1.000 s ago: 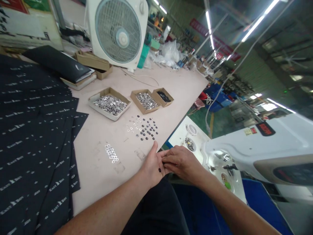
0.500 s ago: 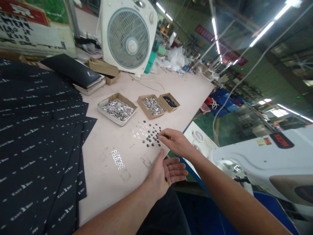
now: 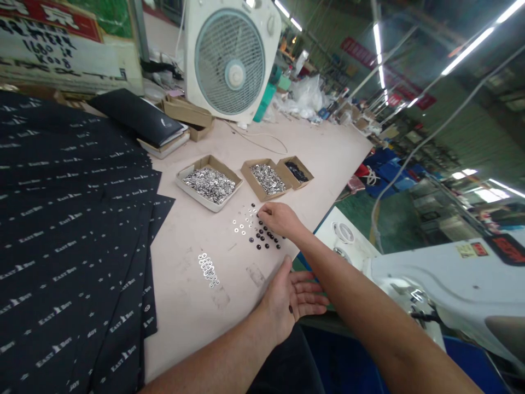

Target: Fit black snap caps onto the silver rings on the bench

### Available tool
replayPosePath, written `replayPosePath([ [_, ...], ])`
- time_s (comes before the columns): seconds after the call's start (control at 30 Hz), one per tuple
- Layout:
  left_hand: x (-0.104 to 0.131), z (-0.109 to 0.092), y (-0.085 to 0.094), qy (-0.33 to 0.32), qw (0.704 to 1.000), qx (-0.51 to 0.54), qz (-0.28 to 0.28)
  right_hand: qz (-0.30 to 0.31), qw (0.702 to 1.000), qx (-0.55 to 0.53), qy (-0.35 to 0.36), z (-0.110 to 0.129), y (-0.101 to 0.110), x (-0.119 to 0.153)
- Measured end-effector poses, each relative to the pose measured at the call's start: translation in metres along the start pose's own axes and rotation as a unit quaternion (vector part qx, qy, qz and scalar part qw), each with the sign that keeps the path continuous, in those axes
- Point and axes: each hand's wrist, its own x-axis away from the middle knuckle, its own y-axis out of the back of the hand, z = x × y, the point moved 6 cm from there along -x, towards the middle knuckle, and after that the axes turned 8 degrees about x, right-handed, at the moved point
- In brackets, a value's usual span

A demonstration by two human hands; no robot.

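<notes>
My right hand (image 3: 279, 219) is over the scattered pieces, thumb and forefinger pinched at a black snap button cap (image 3: 258, 215). Around it on the table lie more black caps (image 3: 267, 246) and small silver rings (image 3: 241, 226). Nearer me, my left hand (image 3: 297, 298) is held palm up at the table edge, fingers stretched out. One small black cap (image 3: 291, 309) rests on its palm. To the left, several silver rings (image 3: 208, 270) are laid out in close rows.
Behind the loose pieces stand a tray of silver parts (image 3: 180, 189), a box of silver parts (image 3: 251, 189) and a box of black parts (image 3: 305, 184). Printed black fabric sheets (image 3: 82, 262) cover the left side. A box fan (image 3: 233, 60) stands behind; a white machine (image 3: 443, 279) is at right.
My right hand has moved left and slightly away from me across the black caps. My left hand stays palm up with a cap on it. The whole view has shifted slightly.
</notes>
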Motion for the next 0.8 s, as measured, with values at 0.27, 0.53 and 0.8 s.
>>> replayPosePath([
  [0.27,0.002,-0.001,-0.002,-0.004,1.000,-0.014,0.003,-0.028,0.998,0.004,-0.057,-0.004,0.002,0.002],
  [0.53,0.000,-0.002,0.001,-0.008,1.000,0.020,0.009,-0.047,0.997,-0.058,-0.020,-0.004,0.023,0.019],
  [0.8,0.005,-0.008,-0.001,-0.045,0.997,0.048,0.032,0.040,0.981,-0.158,0.102,0.011,0.062,0.136],
])
